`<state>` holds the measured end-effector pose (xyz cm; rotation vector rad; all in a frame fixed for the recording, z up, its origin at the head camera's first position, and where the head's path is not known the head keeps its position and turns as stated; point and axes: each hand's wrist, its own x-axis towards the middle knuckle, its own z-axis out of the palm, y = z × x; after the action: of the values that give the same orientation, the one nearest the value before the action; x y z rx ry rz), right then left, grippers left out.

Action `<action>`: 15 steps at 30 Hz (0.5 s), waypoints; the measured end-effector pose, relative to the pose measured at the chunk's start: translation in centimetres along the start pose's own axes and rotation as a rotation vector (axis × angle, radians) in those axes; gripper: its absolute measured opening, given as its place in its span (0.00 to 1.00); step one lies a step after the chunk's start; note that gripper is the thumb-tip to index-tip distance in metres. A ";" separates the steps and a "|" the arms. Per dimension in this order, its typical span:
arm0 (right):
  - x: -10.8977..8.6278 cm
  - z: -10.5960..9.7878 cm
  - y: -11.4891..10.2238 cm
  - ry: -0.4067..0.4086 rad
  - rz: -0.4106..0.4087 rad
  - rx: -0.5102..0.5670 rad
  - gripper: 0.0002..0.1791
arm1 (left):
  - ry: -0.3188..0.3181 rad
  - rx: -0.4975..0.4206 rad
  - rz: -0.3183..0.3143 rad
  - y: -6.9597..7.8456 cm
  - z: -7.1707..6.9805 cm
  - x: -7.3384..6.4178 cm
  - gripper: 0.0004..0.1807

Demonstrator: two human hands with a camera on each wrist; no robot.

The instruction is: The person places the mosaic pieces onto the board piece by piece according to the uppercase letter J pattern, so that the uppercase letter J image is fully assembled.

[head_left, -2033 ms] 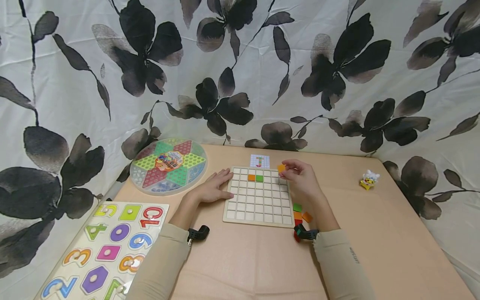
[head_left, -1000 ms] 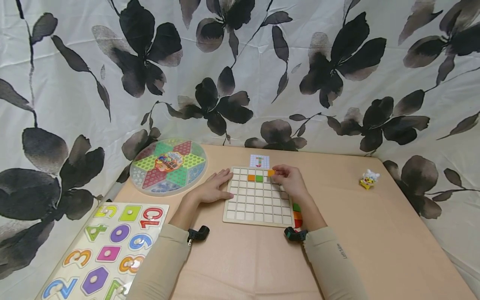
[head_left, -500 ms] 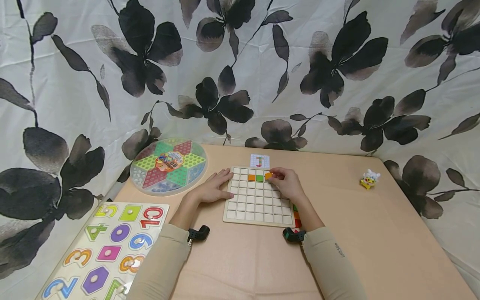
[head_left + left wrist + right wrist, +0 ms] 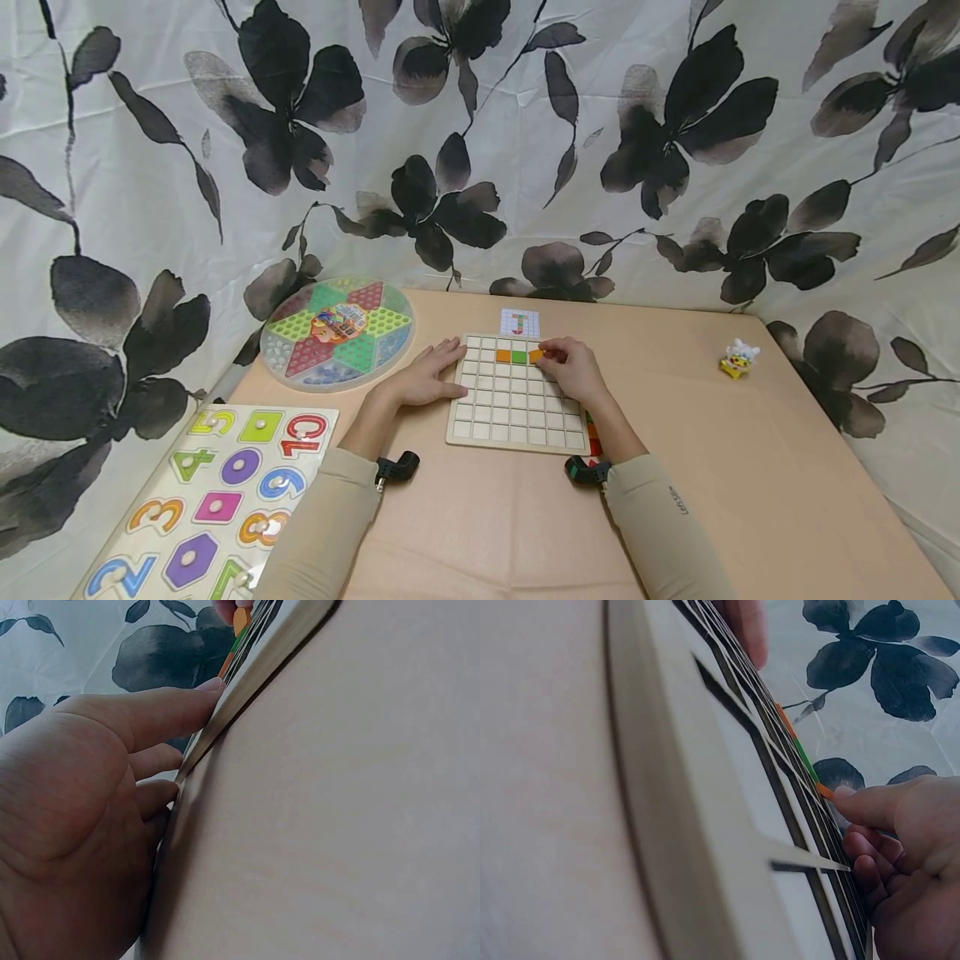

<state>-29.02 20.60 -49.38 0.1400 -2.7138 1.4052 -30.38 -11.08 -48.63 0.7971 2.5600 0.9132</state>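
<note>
A pale wooden grid board (image 4: 498, 414) lies mid-table. In its second row from the far edge sit an orange tile (image 4: 503, 356) and a green tile (image 4: 518, 357), side by side. Just right of the green one, my right hand (image 4: 576, 367) pinches another orange tile (image 4: 536, 356) between thumb and fingers. The right wrist view has this held tile (image 4: 825, 791) low at the grid, in line with the other two. My left hand (image 4: 426, 375) rests with extended fingers along the board's left edge; its thumb (image 4: 169, 716) touches the rim in the left wrist view.
A small pattern card (image 4: 520, 322) lies beyond the board. Loose red and orange tiles (image 4: 595, 444) lie at its right edge, partly behind the right wrist. A round Chinese checkers board (image 4: 337, 333) and a number puzzle (image 4: 217, 500) are left; a small figurine (image 4: 738, 358) stands right.
From the board's right edge, my right hand has moved left with the orange tile and brought it down beside the green tile. My left hand has stayed in place.
</note>
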 end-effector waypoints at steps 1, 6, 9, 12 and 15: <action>0.0 0.0 0.0 -0.002 0.002 -0.003 0.16 | -0.001 -0.001 -0.001 0.0 0.0 0.0 0.49; 0.0 0.0 0.1 -0.012 -0.004 -0.028 0.15 | -0.002 0.002 -0.001 0.0 0.0 0.0 0.49; 0.0 -0.1 0.0 -0.018 -0.010 -0.034 0.15 | -0.001 0.008 -0.001 0.1 -0.1 0.1 0.49; -0.1 -0.1 -0.1 -0.025 -0.014 -0.037 0.15 | -0.004 0.012 -0.001 0.1 -0.1 0.1 0.49; -0.1 -0.1 -0.2 -0.030 -0.013 -0.047 0.15 | -0.006 0.009 -0.001 0.1 -0.1 0.1 0.49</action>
<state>-28.87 20.62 -49.16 0.1770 -2.7629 1.3451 -30.44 -11.04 -48.53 0.7997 2.5611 0.8975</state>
